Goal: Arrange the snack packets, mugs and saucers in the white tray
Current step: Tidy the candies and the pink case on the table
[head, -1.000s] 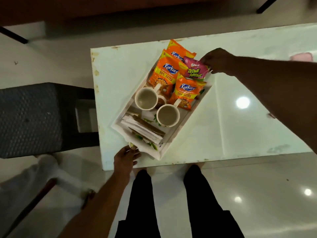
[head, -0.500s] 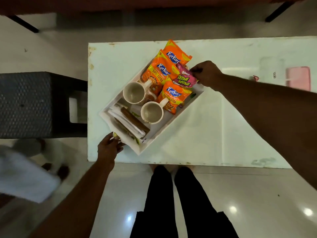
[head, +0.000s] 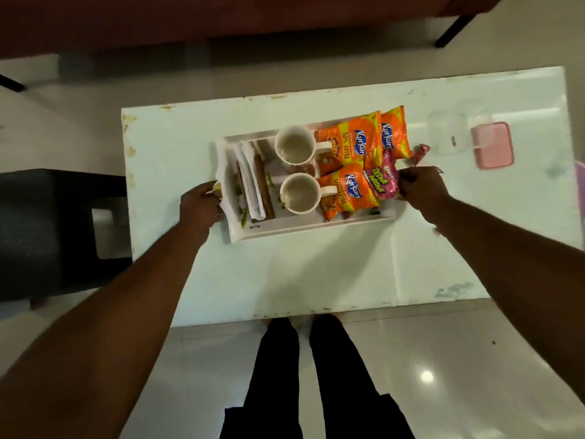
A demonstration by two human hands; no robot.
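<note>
White table (head: pixel 316 274); pink box (head: pixel 492 145) at its right end; black stool (head: pixel 47 232) left; glossy floor (head: pixel 443 359).

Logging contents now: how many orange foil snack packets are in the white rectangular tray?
3 orange packets: one by the far white ceramic mug, one at the right end of the tray, one by the near white mug. Others may lie hidden underneath.
</note>
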